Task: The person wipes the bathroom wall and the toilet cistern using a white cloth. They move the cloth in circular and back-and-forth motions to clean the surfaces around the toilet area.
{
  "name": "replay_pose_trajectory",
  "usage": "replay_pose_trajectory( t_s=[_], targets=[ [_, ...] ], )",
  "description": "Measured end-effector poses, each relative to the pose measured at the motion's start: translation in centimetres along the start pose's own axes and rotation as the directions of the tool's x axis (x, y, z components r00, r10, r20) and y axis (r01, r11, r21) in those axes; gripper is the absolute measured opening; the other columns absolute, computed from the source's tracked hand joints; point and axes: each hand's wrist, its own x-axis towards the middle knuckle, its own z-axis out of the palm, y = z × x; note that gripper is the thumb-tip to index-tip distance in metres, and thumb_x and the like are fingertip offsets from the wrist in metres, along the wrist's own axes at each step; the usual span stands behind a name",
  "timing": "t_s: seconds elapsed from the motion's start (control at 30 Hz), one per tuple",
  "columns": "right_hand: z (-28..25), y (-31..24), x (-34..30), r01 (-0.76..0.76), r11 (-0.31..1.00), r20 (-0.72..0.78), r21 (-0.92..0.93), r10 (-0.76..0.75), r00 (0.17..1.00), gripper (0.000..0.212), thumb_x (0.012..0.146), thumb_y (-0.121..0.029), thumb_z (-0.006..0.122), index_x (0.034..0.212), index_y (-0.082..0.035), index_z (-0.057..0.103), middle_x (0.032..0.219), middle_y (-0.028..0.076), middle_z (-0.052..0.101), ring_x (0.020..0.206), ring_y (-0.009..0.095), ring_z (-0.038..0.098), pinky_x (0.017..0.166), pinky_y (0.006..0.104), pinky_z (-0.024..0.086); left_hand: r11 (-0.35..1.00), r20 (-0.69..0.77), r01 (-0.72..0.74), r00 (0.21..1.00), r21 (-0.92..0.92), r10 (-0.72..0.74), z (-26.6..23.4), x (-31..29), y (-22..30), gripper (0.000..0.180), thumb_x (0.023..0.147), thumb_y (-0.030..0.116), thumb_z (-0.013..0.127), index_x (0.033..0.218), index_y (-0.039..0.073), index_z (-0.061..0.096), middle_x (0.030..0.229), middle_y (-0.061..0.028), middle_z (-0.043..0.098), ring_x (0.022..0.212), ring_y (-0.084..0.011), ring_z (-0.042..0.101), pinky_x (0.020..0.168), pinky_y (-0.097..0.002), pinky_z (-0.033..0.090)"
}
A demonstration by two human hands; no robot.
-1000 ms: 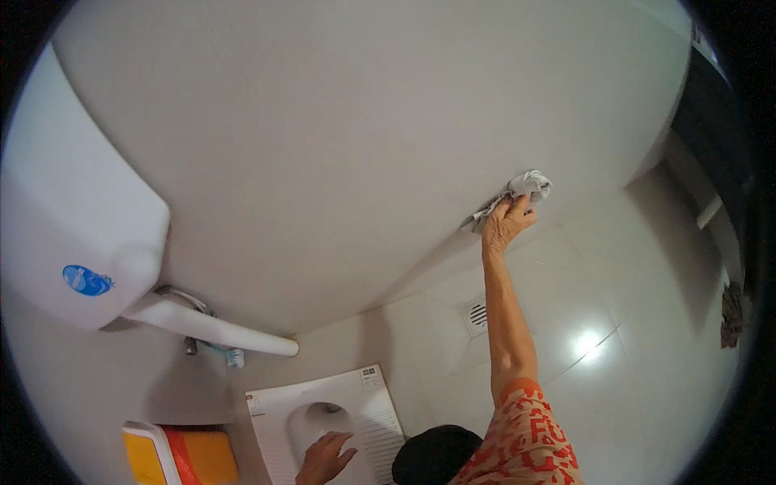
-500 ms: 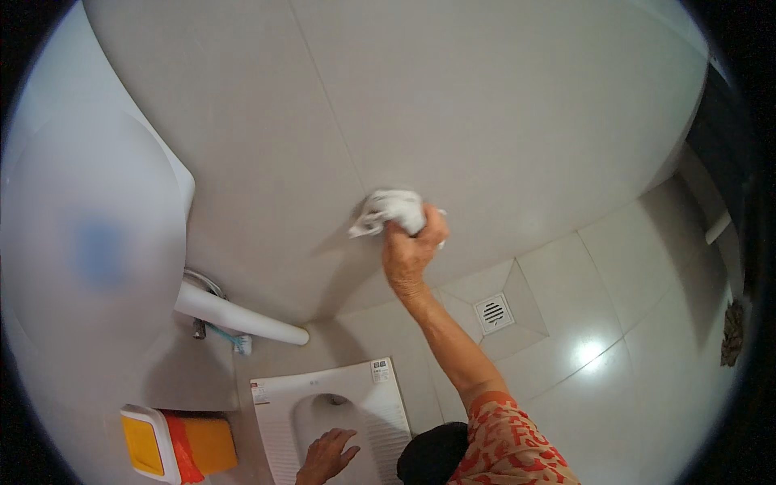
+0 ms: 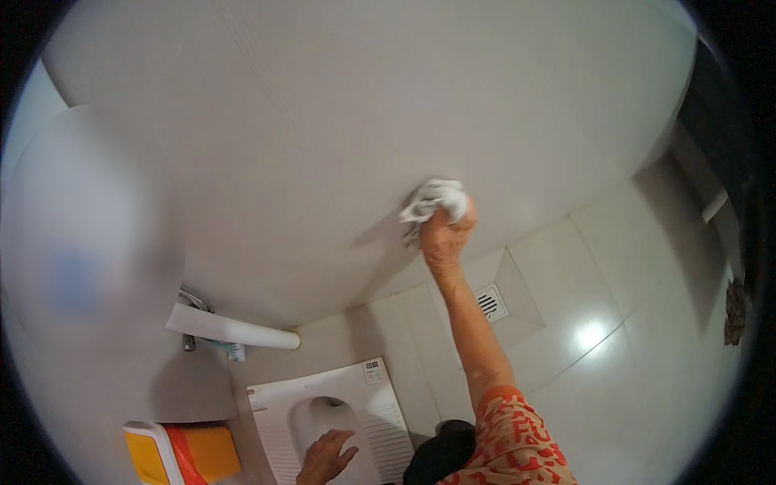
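Note:
My right hand (image 3: 449, 236) is closed around a crumpled white cloth (image 3: 435, 202) and presses it against the light grey wall (image 3: 323, 121). The arm stretches up from the lower right, in an orange-patterned short sleeve (image 3: 521, 436). Low in the view, my left hand (image 3: 327, 458) hangs over the white squat toilet (image 3: 311, 388), its fingers apart and nothing in them. A dark rounded shape (image 3: 443, 457) lies between the two arms; I cannot tell what it is.
A white pipe (image 3: 234, 330) slants out at the left, with a small brush (image 3: 234, 352) by it. An orange-yellow bin (image 3: 182, 453) stands lower left. A floor drain (image 3: 490, 303) sits in the tiles beside my right forearm. Something brown (image 3: 734, 314) is at the far right.
My right hand has slid the cloth to the right and slightly up along the wall. The left hand has stayed nearly in place. The view has shifted a little.

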Motion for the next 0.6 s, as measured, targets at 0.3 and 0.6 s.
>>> replay_pose_trajectory(
  t_s=[0.3,0.6],
  targets=[
    [-2.8,10.7,-4.6,-0.324,0.757,-0.092,-0.568,0.332,0.939,0.025,0.085,-0.013,0.047,0.104,0.003,0.049,0.102,0.025,0.051,0.094,0.037,0.048,0.08,0.0469,0.037,0.999,0.015,-0.047,0.999,-0.018,0.048,0.2,-0.1,-2.0,0.037,0.082,0.028,0.066,0.114,0.01,0.058,0.107,-0.0121,0.061,0.094,-0.03,0.06,0.077,-0.0395,0.051],
    [1.0,3.4,-5.7,-0.663,0.665,-0.095,-0.343,0.678,0.729,0.036,0.083,-0.009,0.046,0.114,0.008,0.04,0.106,0.03,0.038,0.098,0.041,0.038,0.09,0.0503,0.028,0.998,-0.099,-0.049,0.994,0.025,0.052,0.0,-1.4,0.7,0.037,0.083,0.026,0.066,0.114,0.009,0.058,0.107,-0.0129,0.061,0.098,-0.0307,0.059,0.08,-0.0403,0.05]
  ],
)
